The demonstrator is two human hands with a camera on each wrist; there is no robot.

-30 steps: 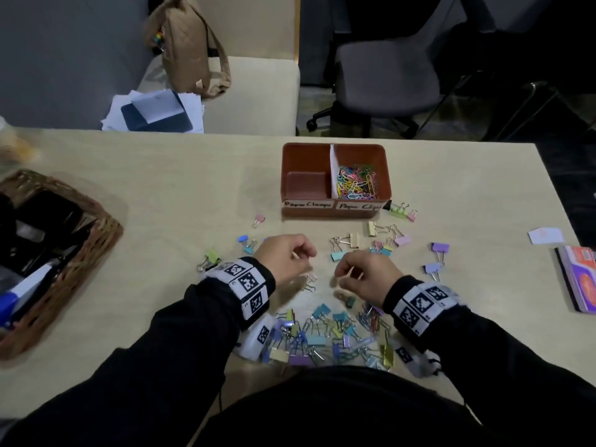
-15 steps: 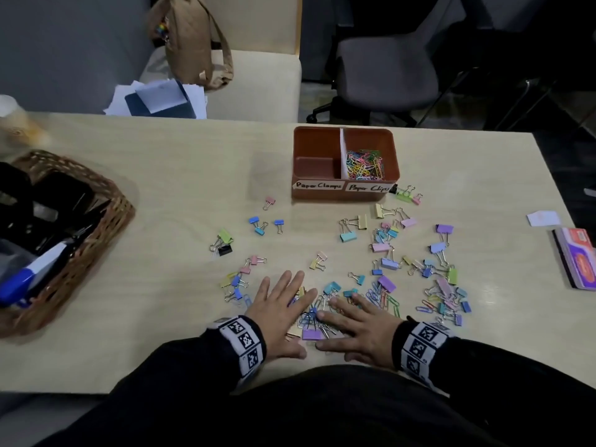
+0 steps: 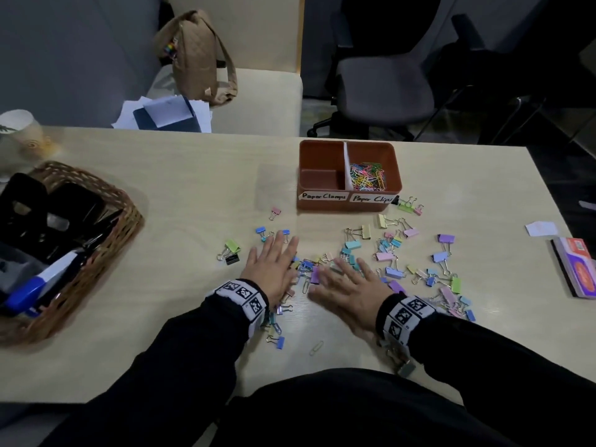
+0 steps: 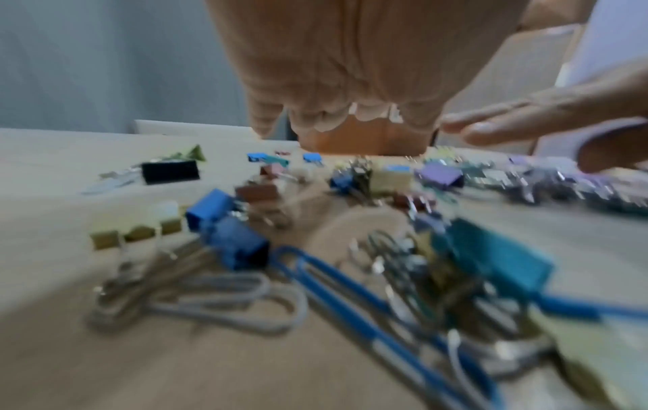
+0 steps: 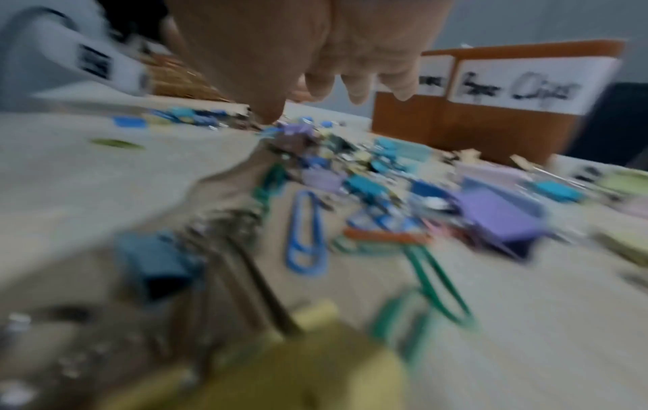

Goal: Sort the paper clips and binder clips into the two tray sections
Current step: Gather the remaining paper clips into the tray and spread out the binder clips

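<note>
Both grips released: left hand [image 3: 272, 272] & right hand [image 3: 350, 290] flat, fingers straight, pressing on mixed clips [image 3: 392, 253] spread over tabletop [image 3: 193, 188]. Tray [image 3: 350, 204] behind them: paper clips [image 3: 367, 180] in right section, left section bare.

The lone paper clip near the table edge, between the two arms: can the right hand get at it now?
Probably yes. The paper clip lies alone on bare table, and the right hand, flat and holding nothing, is just beyond it.
</note>
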